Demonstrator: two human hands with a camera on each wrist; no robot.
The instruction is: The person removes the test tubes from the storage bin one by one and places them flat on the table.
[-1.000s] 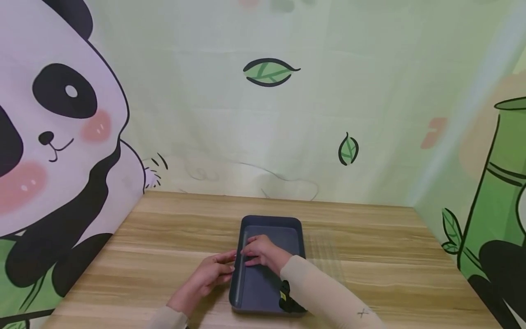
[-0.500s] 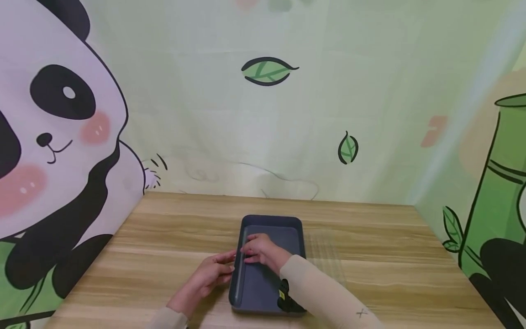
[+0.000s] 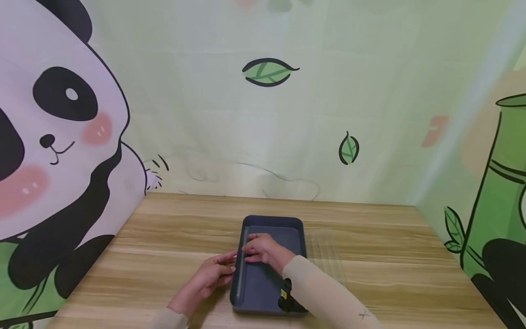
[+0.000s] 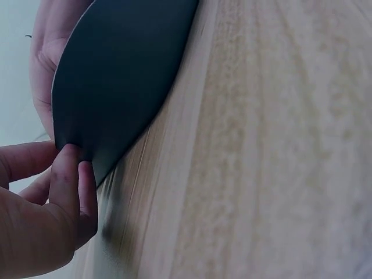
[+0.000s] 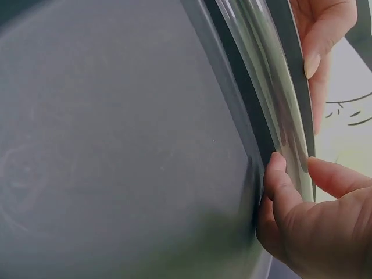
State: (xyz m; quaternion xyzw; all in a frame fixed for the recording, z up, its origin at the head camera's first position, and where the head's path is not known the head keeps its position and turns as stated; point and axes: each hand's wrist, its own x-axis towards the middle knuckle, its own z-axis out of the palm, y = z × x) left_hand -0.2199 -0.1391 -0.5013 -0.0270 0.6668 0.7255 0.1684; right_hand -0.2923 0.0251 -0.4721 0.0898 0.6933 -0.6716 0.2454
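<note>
A dark blue-grey rectangular tray lies flat on the wooden table. Along its left inner wall runs a long clear tube-like piece, glossy and see-through. My right hand reaches over the tray and pinches this clear piece between thumb and fingers, seen close in the right wrist view. Outside the same wall, my left hand touches the tray's side with its fingertips, fingers loosely bent. In the left wrist view the tray's outer wall stands between the two hands.
Right of the tray, a faint patch of clear, ribbed or parallel strips lies on the wooden table; its kind is hard to tell. A printed cloth with panda and leaf drawings rises behind the table and along its sides.
</note>
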